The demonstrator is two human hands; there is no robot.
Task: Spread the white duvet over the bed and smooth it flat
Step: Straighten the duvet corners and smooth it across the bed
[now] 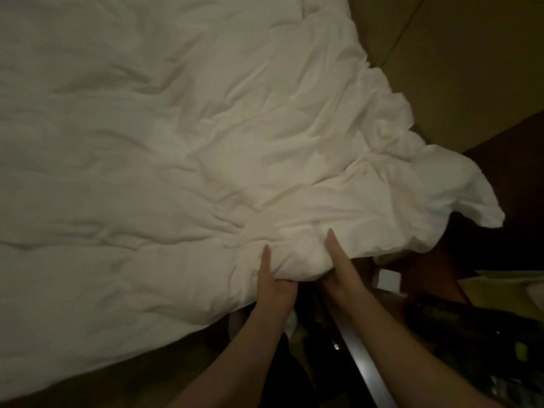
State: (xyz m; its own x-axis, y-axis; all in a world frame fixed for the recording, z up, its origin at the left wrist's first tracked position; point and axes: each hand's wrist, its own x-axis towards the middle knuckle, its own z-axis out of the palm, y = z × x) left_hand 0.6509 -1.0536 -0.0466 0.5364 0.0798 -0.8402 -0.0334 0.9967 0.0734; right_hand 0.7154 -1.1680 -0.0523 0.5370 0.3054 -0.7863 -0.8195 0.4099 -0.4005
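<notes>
The white duvet (182, 148) covers most of the bed and fills the left and centre of the head view. It is wrinkled, and bunched along its right side where a loose corner (471, 195) hangs off the bed. My left hand (273, 278) grips the duvet's near edge, thumb on top and fingers tucked under the fabric. My right hand (338, 260) holds the same edge a little to the right, thumb lying on top. A puffed fold of duvet sits between the two hands.
A padded beige headboard or wall panel (441, 54) runs along the upper right. Dark furniture with a metal strip (365, 369) and cluttered dark items (471, 334) stand at the lower right beside the bed. A small white box (388, 279) sits there too.
</notes>
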